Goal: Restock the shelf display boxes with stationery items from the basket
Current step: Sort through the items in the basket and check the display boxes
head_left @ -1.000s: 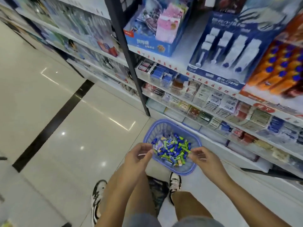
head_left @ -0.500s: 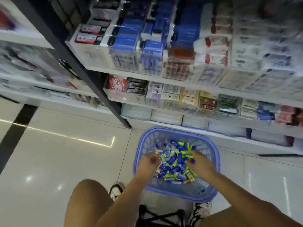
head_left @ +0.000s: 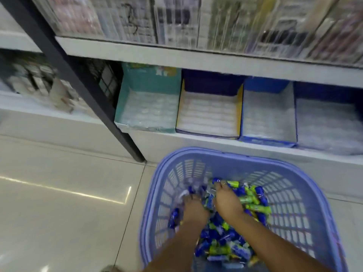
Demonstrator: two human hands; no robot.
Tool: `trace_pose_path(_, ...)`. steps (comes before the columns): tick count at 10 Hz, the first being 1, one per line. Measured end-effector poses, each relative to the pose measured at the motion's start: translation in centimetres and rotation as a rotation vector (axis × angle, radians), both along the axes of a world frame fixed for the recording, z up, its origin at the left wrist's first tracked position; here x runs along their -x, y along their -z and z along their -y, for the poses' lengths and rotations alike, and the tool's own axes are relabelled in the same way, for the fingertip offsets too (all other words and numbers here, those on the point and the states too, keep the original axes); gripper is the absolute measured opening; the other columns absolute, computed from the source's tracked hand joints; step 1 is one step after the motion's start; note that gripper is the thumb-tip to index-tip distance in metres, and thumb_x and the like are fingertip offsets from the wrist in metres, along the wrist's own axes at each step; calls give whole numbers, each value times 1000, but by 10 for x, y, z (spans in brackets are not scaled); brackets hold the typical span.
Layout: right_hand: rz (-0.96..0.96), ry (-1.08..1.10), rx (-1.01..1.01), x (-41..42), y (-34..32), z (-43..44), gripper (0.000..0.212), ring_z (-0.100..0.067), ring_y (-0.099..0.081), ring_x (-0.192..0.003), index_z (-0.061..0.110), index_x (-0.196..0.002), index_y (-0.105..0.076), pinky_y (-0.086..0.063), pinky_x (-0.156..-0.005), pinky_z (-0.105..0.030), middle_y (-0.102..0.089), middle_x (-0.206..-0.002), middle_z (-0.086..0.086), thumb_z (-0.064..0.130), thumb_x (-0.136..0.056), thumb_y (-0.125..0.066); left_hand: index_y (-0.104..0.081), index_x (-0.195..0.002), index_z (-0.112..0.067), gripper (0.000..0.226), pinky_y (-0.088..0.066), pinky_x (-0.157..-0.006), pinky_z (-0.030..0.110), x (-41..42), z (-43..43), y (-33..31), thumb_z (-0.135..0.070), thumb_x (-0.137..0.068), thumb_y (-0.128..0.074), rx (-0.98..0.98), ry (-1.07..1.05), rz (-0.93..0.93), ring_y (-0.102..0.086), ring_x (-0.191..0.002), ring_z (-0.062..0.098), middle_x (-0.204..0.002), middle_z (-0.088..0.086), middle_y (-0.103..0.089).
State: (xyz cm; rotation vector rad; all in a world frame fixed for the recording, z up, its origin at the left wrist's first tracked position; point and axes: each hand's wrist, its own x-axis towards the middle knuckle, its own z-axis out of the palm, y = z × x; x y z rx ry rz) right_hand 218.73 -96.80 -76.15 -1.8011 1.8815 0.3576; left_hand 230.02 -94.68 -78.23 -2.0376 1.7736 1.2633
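Head view: you are looking down at a lilac plastic basket (head_left: 306, 193) standing on the pale tiled floor (head_left: 64, 213), right in front of the bottom shelf (head_left: 216, 143)
Basket contents: a heap of small wrapped stationery items (head_left: 222, 238) in blue, green and white fills its floor; what they are exactly is too blurred to tell
Your left hand (head_left: 193, 207): plunged into the left part of the heap, fingers buried among the wrappers, so you cannot tell whether they are closed on anything
Your right hand (head_left: 228, 203): palm down on the heap just beside the left one, fingers spread forward over the green and blue pieces; whether it grasps any cannot be told
Display boxes: four open cartons stand side by side on the bottom shelf behind the basket: a teal box (head_left: 147, 107), a yellow-edged box (head_left: 209, 112), a blue box (head_left: 269, 112) and a dark blue box (head_left: 328, 122), each showing pale blurred contents
Upright: a black shelf post (head_left: 82, 83) slants down to the floor left of the teal box
Upper shelf (head_left: 196, 55): packed with blurred packets
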Motion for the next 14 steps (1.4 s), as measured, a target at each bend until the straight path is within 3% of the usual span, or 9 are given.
trace_pose_path(3, -233, -143, 54, -17, 7, 18, 36, -30, -57, -115, 1, -126, -50, -49, -90, -38, -50, -132, -17, 2, -92, -39, -6, -151, -12, 92, -31, -110, 41, -18, 3, 3, -29, -85, -67, -35, -192, -170, -21, -142, 31, -155, 14, -17)
trace_pose_path(4, -161, -103, -66, -17, 9, 24, 18, -26, -62, -106, 13, -103, -64, -49, -79, -31, -63, -116, -10, 19, -90, -54, -13, -149, -14, 68, -46, -67, 34, -22, 6, 0, -2, -93, -49, -81, -309, -291, -54, -80, 28, -108, 18, -52)
trace_pose_path(5, 139, 163, -125, -16, 18, 27, 28, -26, -64, -90, 14, -83, -57, -42, -65, -29, -66, -94, -9, 42, -86, -59, -22, -146, -17, 58, -28, -46, 19, -23, 10, 11, 6, -95, -36, -69, -362, -324, -35, -59, 15, -97, 11, -48)
trace_pose_path(6, 279, 335, -143, -21, 25, 32, 39, -26, -61, -86, 13, -80, -53, -41, -65, -30, -59, -90, -9, 51, -85, -60, -48, -118, -14, 21, -42, -62, 23, -12, 12, 21, -8, -99, -43, 32, -428, -265, -40, -65, 15, -89, 4, -46)
trace_pose_path(7, 475, 537, -265, -31, 32, 42, 47, -29, -62, -101, 6, -116, -56, -51, -84, -36, -62, -111, -14, 42, -87, -61, -46, -113, -26, 29, -41, -84, 24, -11, 13, 40, -14, -90, -59, 39, -585, -389, -52, -92, 11, -102, -6, -50)
trace_pose_path(8, 1023, 1034, -431, -35, 36, 54, 28, -20, -58, -81, 1, -114, -56, -51, -87, -41, -57, -99, -11, 18, -92, -59, -49, -115, -22, 25, -46, -79, 30, -7, 13, 48, -12, -92, -54, -15, -761, -517, -60, -98, 24, -100, 0, -57)
trace_pose_path(9, 1275, 1275, -568, -28, 30, 63, 9, -30, -56, -94, 5, -97, -55, -51, -81, -44, -49, -103, -15, 12, -92, -57, -50, -114, -26, 21, -49, -74, 24, -6, 15, 44, -17, -95, -51, -46, -847, -583, -59, -86, 13, -99, -2, -62)
trace_pose_path(12, 1506, 955, -781, -10, 21, 62, 39, -37, -52, -121, -10, -125, -46, -44, -100, -41, -54, -126, -27, -16, -88, -37, -63, -116, -13, 44, -40, -101, 37, -12, 20, 42, -42, -100, -33, -74, -801, -597, -57, -115, 27, -119, 10, -66)
trace_pose_path(14, 184, -519, 45, 17, 43, 34, 32, -19, -50, -114, 18, -123, -59, -40, -96, -29, -60, -122, -1, 25, -98, -41, -57, -127, -16, 65, -33, -96, 30, -15, 22, 34, -56, -98, -16, -174, -954, -737, -58, -103, 12, -122, 4, -63)
